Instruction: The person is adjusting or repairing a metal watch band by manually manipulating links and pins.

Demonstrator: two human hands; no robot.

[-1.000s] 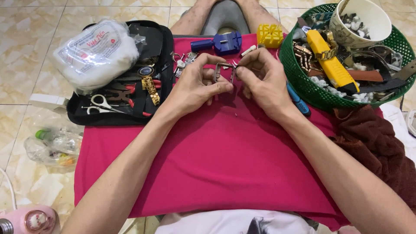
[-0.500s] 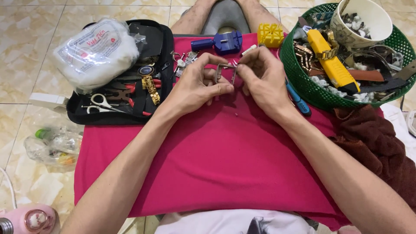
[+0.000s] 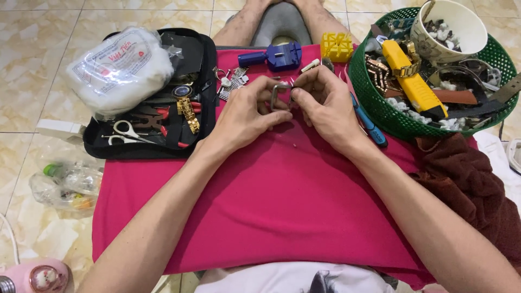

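1. The left hand [image 3: 247, 111] and the right hand [image 3: 325, 106] meet over the far part of the pink cloth [image 3: 282, 201], fingertips pinched from both sides on a small metal band piece [image 3: 278, 97], held just above the cloth.
2. The right hand also seems to grip a thin pin or tool at the piece; it is too small to tell which.
3. Just beyond the hands lie a blue band tool [image 3: 274, 55], a yellow block [image 3: 336, 46] and loose silver links [image 3: 234, 82]; a blue-handled tool [image 3: 369, 120] lies beside the right wrist.
4. To the left sits an open black tool case [image 3: 187, 138] with scissors [image 3: 126, 133] and a gold link strip [image 3: 188, 113], a white cotton pack [image 3: 119, 70] on top.
5. To the right, a green basket [image 3: 374, 103] holds a yellow tool [image 3: 412, 81], straps and a bowl [image 3: 450, 27].
6. Risk, as I judge it: the grip is fingertip-only, so a slip could drop a tiny pin, which might roll off the cloth onto the tile floor [image 3: 32, 65] or get lost among the loose links.
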